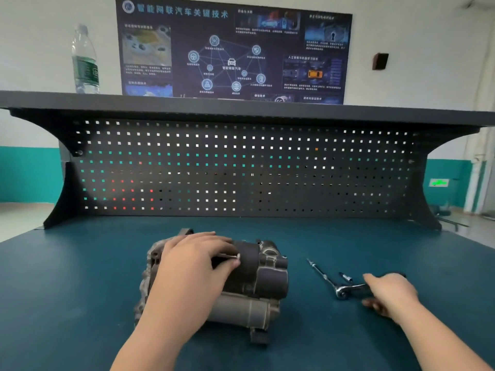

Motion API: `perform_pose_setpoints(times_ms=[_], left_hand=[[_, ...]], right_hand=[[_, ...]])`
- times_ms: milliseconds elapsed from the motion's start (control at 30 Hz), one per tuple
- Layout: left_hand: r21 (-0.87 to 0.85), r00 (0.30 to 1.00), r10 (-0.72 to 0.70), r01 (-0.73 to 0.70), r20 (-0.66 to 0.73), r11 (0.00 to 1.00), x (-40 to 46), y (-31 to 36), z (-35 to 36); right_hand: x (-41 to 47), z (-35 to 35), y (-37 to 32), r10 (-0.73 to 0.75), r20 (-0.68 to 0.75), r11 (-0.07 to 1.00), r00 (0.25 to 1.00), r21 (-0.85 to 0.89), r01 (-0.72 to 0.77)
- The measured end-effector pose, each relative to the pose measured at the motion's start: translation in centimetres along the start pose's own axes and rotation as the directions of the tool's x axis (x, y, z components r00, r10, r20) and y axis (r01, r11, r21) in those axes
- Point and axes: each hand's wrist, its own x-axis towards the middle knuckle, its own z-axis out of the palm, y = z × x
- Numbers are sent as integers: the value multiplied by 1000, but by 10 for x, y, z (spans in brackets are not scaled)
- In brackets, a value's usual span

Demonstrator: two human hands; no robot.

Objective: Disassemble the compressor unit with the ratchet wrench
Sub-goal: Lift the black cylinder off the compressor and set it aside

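Observation:
The compressor unit (pixel 263 271), a grimy dark metal body with a grey cylinder along its near side, lies on the blue-green bench top (pixel 75 295). My left hand (pixel 198 259) rests on top of it, fingers curled over the dark housing. To its right lies the ratchet wrench (pixel 342 291), with a long thin extension bar (pixel 320 271) pointing away to the far left. My right hand (pixel 391 293) is over the wrench's handle, thumb and fingers spread on either side of it and not closed. The hand hides most of the handle.
A small socket piece (pixel 346 277) lies just behind the wrench head. A dark pegboard (pixel 241 167) walls off the back of the bench under a shelf, where a water bottle (pixel 85 62) stands at the left. A poster hangs on the wall behind.

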Motion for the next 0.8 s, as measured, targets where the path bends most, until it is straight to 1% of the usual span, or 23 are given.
perform_pose_setpoints(times_ms=[33, 100, 133, 167, 200, 233, 267, 300, 333, 367, 400, 433, 467, 500, 533, 567, 633, 700, 800], left_hand=[[2, 1000, 3, -3, 4, 1000, 0, 0, -1], [1, 1000, 16, -16, -5, 1000, -2, 0, -1], [1, 1000, 22, -22, -18, 1000, -2, 0, -1], [2, 999, 29, -29, -32, 1000, -3, 1, -2], [3, 998, 36, -36, -45, 999, -3, 2, -2], [4, 997, 43, -43, -59, 999, -3, 3, -2], [5, 996, 49, -49, -76, 999, -3, 3, -2], [6, 995, 53, -53, -88, 999, -3, 3, -1], [2, 994, 55, -55, -92, 998, -3, 3, 0], [-9, 994, 53, -54, -93, 998, -3, 2, 1], [-22, 995, 48, -50, -91, 998, -2, 0, 1], [-31, 995, 42, -45, -88, 999, -3, -1, 1], [-31, 995, 38, -41, -87, 999, -3, -2, 1], [-27, 995, 37, -39, -87, 999, -3, -3, 1], [-22, 995, 38, -40, -89, 999, -4, -4, 1], [-20, 995, 38, -40, -89, 999, -4, -5, 1], [-25, 996, 28, -31, -84, 999, -3, -6, 2], [-43, 996, 23, -26, -80, 999, -2, -6, 3], [-66, 993, 18, -26, -117, 997, -2, -4, 4]], right_hand=[[-1, -4, -1, 15, 18, 1000, 1000, -9, -15], [-10, -14, -5, -10, 34, 995, 999, -103, 13], [-19, -18, -13, -50, 2, 983, 999, -177, 50], [-30, -20, -24, -171, -61, 959, 983, -241, 152], [-47, -20, -35, -357, -96, 914, 929, -241, 326], [-71, -17, -45, -545, -88, 835, 834, -145, 530], [-101, -10, -55, -708, -44, 705, 705, -2, 709], [-132, -1, -61, -829, 28, 559, 559, 96, 824], [-160, 9, -65, -898, 131, 436, 421, 130, 890], [-180, 19, -67, -929, 232, 321, 289, 116, 940], [-192, 29, -66, -939, 298, 211, 175, 93, 973], [-197, 38, -67, -939, 323, 146, 117, 67, 987], [-199, 44, -70, -943, 314, 133, 111, 51, 990], [-199, 46, -73, -948, 294, 140, 119, 51, 989], [-196, 47, -75, -951, 278, 156, 131, 69, 985], [-193, 47, -76, -953, 277, 159, 126, 98, 982], [-187, 46, -76, -954, 291, 111, 70, 126, 986], [-178, 47, -73, -954, 299, 28, 0, 87, 996], [-171, 52, -71, -965, 258, -30, -42, 53, 998]])
